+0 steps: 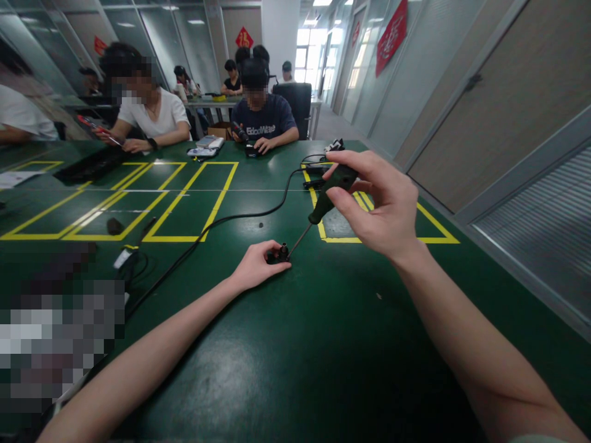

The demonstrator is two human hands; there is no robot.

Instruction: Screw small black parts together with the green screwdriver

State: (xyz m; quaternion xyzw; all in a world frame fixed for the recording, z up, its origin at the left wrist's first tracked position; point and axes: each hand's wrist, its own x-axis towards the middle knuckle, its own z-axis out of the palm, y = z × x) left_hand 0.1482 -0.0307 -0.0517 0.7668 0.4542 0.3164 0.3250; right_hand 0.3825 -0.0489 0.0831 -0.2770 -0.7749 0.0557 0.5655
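Note:
On the green table (pixel 258 344), my left hand (pixel 258 264) is closed around a small black part (pixel 284 251) with a short upright piece on top. My right hand (pixel 378 203) grips the dark green handle of a screwdriver (pixel 323 200), fingers wrapped round it. The screwdriver slants down to the left, and the tip of its thin metal shaft meets the right side of the black part. Whether the tip sits in a screw is too small to tell.
A black cable (pixel 235 216) crosses the table behind my left hand towards small black items (pixel 314 175) at the back. Yellow tape (pixel 341 240) marks rectangles. Several people sit beyond, one in a dark shirt (pixel 265 123) opposite. Blurred objects lie at left.

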